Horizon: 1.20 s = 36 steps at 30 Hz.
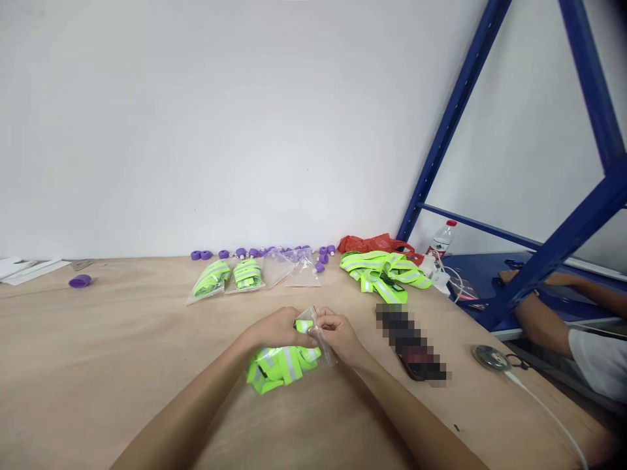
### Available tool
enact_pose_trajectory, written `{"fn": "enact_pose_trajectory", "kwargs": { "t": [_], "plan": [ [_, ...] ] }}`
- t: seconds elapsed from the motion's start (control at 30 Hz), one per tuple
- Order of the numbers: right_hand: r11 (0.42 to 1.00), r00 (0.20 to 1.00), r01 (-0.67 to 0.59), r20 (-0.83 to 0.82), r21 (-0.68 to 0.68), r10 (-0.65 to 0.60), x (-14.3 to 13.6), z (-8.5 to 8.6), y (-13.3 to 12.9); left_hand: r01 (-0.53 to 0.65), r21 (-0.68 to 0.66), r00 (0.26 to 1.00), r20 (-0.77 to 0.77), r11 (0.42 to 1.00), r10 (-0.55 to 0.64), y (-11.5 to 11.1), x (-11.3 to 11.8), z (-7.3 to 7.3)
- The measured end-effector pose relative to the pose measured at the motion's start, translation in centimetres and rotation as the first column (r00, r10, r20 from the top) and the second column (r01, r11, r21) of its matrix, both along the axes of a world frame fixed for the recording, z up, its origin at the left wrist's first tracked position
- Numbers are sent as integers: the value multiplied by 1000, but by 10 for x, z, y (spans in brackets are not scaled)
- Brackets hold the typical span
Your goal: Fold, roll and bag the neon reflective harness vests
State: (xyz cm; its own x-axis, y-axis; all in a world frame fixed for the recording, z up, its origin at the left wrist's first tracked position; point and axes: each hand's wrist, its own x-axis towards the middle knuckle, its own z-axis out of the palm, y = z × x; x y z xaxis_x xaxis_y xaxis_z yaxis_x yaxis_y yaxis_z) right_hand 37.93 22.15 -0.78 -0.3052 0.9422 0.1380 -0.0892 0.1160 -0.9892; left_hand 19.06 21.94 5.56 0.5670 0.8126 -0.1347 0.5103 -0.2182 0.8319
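Observation:
A clear zip bag [327, 344] with yellow-green reflective straps [287, 365] in it is between my hands, above the wooden table [147, 333]. My left hand [281, 328] is closed on the straps at the bag's left side. With bent fingers, my right hand [339, 331] pinches the bag's edge near its opening. Behind them lie two filled bags, one at the left [211, 279] and one beside it [247, 274]. Flat clear bags [302, 271] rest to their right. A loose pile of reflective straps [385, 271] sits farther right.
Several purple caps [240, 252] line the wall, with one purple piece [80, 281] at the left. A red bag [367, 243], a blurred-out dark object [411, 346], and a round device [491, 358] with a cable are right. Beyond the blue frame [553, 254] are another person's arms.

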Motion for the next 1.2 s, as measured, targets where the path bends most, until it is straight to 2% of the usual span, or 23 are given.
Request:
{"fn": "enact_pose_trajectory", "kwargs": {
  "t": [0.17, 0.27, 0.33, 0.47, 0.63, 0.77, 1.2],
  "plan": [
    [1000, 999, -15, 29, -14, 15, 4, 1, 4, -25, -51, 987, 155, 998, 33, 2, 8, -15],
    [999, 1000, 8, 5, -52, -7, 5, -1, 6, -91, -120, 965, 235, 989, 117, 3, 9, -21],
    [996, 997, 63, -29, -68, -65, 7, -3, 7, -159, -178, 937, 282, 971, 205, 5, 8, -26],
    [977, 970, 168, -154, -134, -188, 9, -5, 9, -292, -297, 837, 380, 909, 393, 6, 10, -35],
    [976, 963, 129, -214, -176, -166, 4, -6, 7, -370, -387, 689, 495, 844, 529, 5, 20, -43],
    [975, 957, 136, -230, -173, -174, 2, -6, 6, -388, -425, 618, 539, 818, 573, 4, 25, -49],
    [966, 930, 129, -311, -226, -197, 5, -7, 9, -386, -489, 494, 606, 782, 623, -3, 36, -50]
  ]
}}
